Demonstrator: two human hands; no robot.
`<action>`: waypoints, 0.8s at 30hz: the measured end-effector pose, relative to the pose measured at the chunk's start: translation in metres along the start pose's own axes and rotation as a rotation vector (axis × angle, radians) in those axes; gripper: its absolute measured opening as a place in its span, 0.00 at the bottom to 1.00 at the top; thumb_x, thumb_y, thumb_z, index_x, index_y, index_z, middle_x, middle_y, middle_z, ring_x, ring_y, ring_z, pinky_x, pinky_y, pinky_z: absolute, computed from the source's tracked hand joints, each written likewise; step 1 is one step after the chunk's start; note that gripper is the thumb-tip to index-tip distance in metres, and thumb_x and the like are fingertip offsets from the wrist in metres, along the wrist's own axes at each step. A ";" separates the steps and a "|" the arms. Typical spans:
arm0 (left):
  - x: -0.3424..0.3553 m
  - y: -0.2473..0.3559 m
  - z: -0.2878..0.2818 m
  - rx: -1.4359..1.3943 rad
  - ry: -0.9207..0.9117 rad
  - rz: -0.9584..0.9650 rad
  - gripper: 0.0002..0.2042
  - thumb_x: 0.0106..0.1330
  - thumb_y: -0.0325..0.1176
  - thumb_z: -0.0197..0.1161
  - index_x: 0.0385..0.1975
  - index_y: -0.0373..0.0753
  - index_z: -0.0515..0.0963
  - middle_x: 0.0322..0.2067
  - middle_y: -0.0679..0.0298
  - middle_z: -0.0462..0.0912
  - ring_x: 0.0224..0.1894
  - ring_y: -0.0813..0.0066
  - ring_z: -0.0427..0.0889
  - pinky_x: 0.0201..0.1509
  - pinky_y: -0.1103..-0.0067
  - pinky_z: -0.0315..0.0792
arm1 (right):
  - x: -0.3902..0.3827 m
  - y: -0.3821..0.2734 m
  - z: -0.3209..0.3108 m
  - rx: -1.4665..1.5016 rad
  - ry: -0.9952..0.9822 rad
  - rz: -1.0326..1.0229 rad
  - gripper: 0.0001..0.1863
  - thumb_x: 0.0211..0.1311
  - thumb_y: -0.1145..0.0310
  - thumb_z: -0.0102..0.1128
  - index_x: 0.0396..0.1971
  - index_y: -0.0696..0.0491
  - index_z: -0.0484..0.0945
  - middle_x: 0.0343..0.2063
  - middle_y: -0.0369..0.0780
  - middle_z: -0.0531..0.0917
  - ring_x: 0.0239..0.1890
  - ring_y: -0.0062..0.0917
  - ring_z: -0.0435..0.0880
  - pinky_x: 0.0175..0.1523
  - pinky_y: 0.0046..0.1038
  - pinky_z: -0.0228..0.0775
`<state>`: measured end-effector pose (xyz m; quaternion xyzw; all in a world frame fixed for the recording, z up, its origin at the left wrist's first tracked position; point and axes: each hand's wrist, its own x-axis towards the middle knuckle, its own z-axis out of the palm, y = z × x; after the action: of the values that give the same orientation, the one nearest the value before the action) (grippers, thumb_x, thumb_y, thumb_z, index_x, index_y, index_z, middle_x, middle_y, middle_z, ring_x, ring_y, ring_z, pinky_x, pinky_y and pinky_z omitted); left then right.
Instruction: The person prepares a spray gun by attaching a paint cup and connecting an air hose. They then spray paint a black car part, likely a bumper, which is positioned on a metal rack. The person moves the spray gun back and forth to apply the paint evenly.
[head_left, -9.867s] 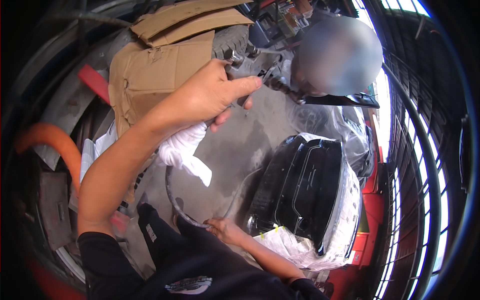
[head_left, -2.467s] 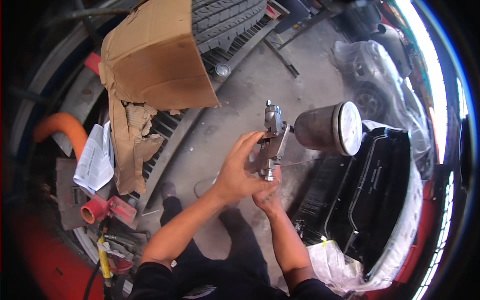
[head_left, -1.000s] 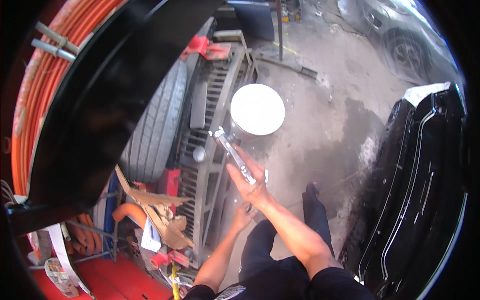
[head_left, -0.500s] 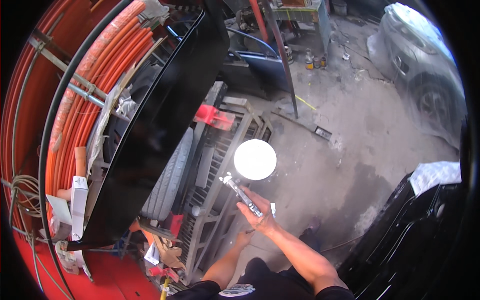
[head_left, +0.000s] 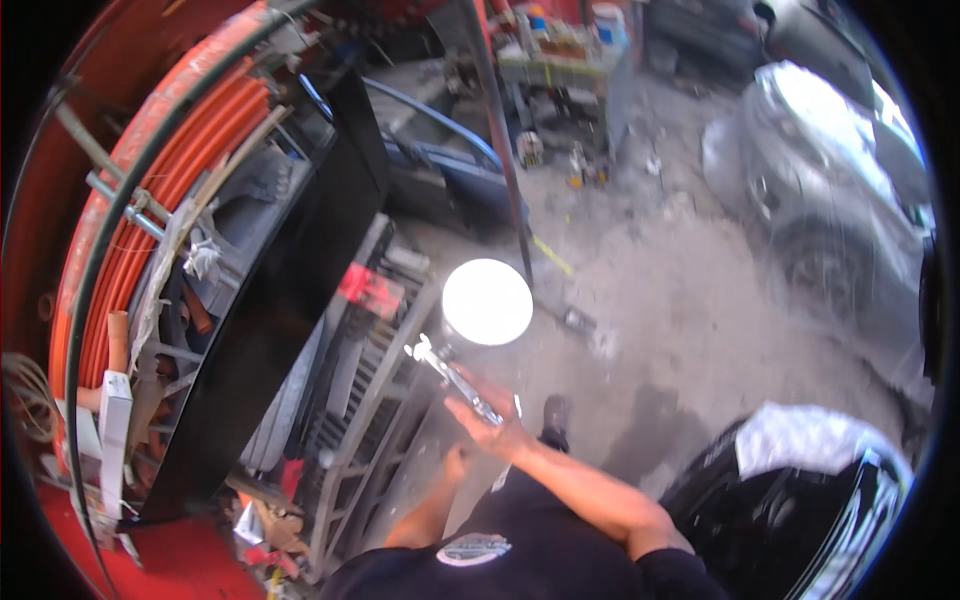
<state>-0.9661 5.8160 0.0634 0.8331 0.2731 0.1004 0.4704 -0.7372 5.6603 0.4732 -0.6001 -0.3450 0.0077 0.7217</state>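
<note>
My right hand point(head_left: 488, 420) is wrapped round a metal spray gun point(head_left: 462, 385), held out low in the middle of the view. Its gravity cup point(head_left: 486, 302) shows a round lid, glaring white. My left hand point(head_left: 457, 460) is lower down and behind, beside a grey slatted metal frame point(head_left: 375, 385); its fingers are small and blurred. Left of the gun stands a long black panel point(head_left: 260, 330). At the lower right is a glossy black part point(head_left: 760, 510) with masking sheet point(head_left: 800, 435) on it.
Orange hoses point(head_left: 170, 170) hang on a rack at the left. A blue-grey door panel point(head_left: 465, 200) and pole point(head_left: 510, 210) stand ahead, before a cluttered bench point(head_left: 560, 70) and cans point(head_left: 585, 170). A plastic-wrapped car point(head_left: 820, 230) is at right, a metal piece point(head_left: 578, 320) on the floor.
Since the earlier frames the view has swung toward the shop's far side, and I have moved along with the gun. The gun went from both hands into my right hand, my left dropping lower.
</note>
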 end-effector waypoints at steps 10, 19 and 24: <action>0.116 0.081 0.078 0.400 -0.312 -0.389 0.16 0.64 0.38 0.64 0.46 0.35 0.85 0.45 0.39 0.87 0.51 0.39 0.85 0.56 0.54 0.78 | 0.175 0.054 -0.112 0.091 -0.153 0.167 0.22 0.67 0.73 0.70 0.60 0.59 0.81 0.43 0.40 0.90 0.40 0.23 0.88 0.48 0.27 0.79; 0.251 0.185 0.179 0.392 -0.143 -0.462 0.16 0.68 0.42 0.64 0.48 0.36 0.83 0.47 0.42 0.87 0.51 0.41 0.85 0.54 0.53 0.78 | 0.347 0.110 -0.259 0.169 -0.274 0.202 0.11 0.67 0.73 0.66 0.48 0.58 0.87 0.29 0.35 0.87 0.27 0.18 0.80 0.37 0.26 0.73; 0.326 0.280 0.282 0.292 -0.017 -0.457 0.16 0.65 0.40 0.67 0.47 0.38 0.83 0.46 0.42 0.87 0.51 0.41 0.85 0.54 0.53 0.78 | 0.439 0.142 -0.353 0.165 -0.407 0.141 0.11 0.68 0.70 0.66 0.46 0.58 0.88 0.22 0.32 0.81 0.24 0.17 0.75 0.32 0.26 0.68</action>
<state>-0.4746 5.6748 0.1173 0.8097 0.4617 -0.0558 0.3580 -0.1662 5.5830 0.5496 -0.5478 -0.4390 0.2069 0.6815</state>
